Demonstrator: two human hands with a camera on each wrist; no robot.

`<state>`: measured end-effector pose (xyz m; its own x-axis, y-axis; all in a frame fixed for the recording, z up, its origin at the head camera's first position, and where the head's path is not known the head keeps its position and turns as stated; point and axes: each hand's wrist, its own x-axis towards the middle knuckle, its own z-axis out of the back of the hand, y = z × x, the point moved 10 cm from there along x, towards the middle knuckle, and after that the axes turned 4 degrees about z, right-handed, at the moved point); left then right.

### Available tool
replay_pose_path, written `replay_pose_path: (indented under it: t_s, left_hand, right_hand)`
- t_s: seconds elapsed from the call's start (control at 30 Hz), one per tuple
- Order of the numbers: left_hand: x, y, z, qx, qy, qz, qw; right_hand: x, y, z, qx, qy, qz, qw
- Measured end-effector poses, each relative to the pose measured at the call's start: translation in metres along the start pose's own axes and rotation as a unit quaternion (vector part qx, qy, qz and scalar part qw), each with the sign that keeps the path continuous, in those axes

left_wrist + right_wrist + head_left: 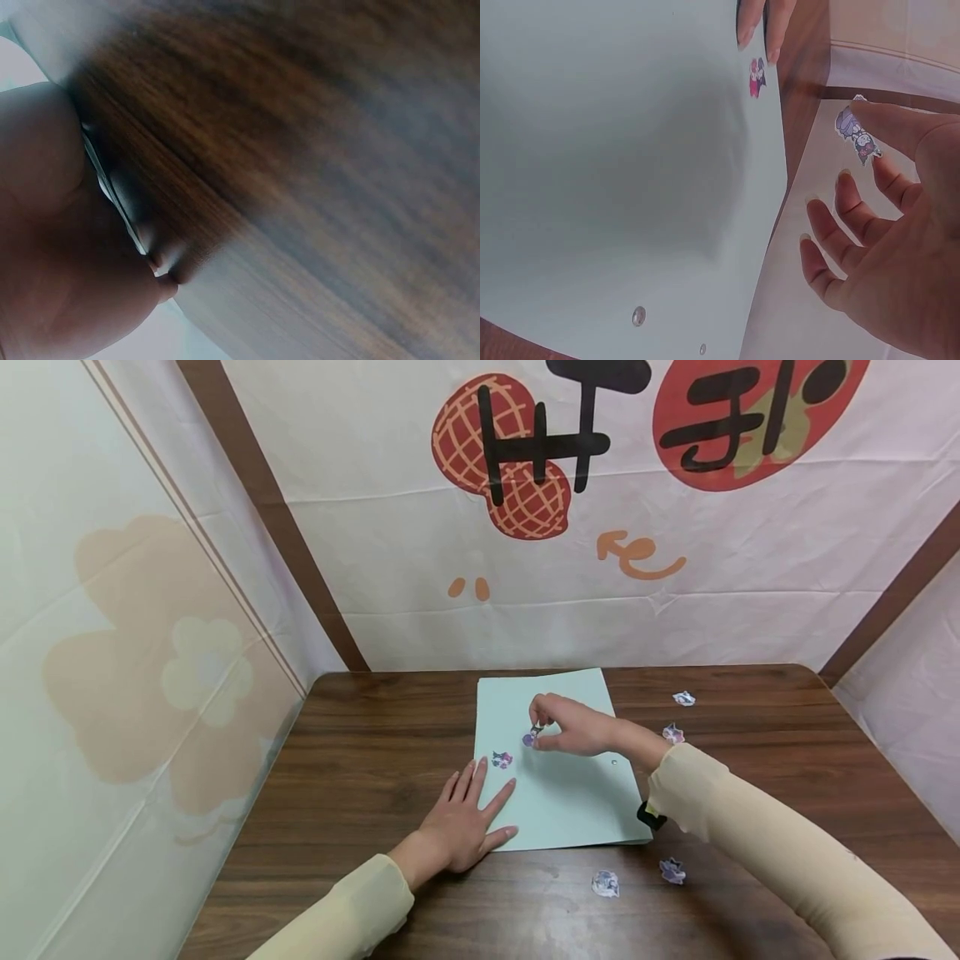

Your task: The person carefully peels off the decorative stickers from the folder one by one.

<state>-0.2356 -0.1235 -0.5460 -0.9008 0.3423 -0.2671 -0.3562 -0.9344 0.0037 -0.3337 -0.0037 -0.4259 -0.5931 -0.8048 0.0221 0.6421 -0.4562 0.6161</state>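
Note:
My right hand point(576, 728) hovers above a pale green sheet-like folder point(577, 810) and pinches a small cartoon sticker point(857, 133) between thumb and index finger. In the right wrist view the sticker is purple and black with a white edge, and the other fingers are loosely bent. Another sticker point(502, 760), pink and dark, lies on the folder's left side. Just below it, my left hand point(461, 822) rests with spread fingers on the folder's left edge. The left wrist view shows mostly the underside of that hand point(60, 247) beside the wood.
Loose stickers lie on the brown wooden table point(360, 793): one point(684, 698) at the back right, another point(673, 733) by the right forearm, two point(605, 883) in front. Small round metal studs point(638, 316) sit on the folder. A printed cloth point(420, 627) hangs behind the table.

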Motion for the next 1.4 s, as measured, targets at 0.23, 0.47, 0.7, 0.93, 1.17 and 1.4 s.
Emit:
replay_pose_path:
  t_s: [0.23,0.47,0.7,0.93,1.17,1.4]
  left_hand:
    - [0.002,0.001,-0.001,-0.002,-0.004,-0.001,1.0000]
    - [0.002,0.002,0.000,0.000,0.001,0.001,1.0000]
    - [0.003,0.002,-0.001,0.012,0.001,0.002,0.9999]
    - [0.005,0.003,-0.001,0.017,-0.001,0.002,0.9998]
    - [0.005,0.003,0.003,0.012,0.001,0.002,0.9999]
    - [0.004,0.002,0.003,0.015,0.005,0.002,0.9999]
  right_hand:
    - [-0.004,0.002,-0.008,-0.003,0.005,-0.006,1.0000]
    - [-0.011,0.007,-0.019,0.002,0.016,0.003,0.9999]
    - [-0.016,0.015,-0.027,-0.004,0.027,0.003,0.9996]
    - [-0.021,0.027,-0.032,-0.006,0.035,0.018,0.9992]
    - [-0.027,0.035,-0.039,-0.011,0.045,0.023,0.9987]
    - [-0.034,0.041,-0.051,-0.017,0.059,0.032,0.9976]
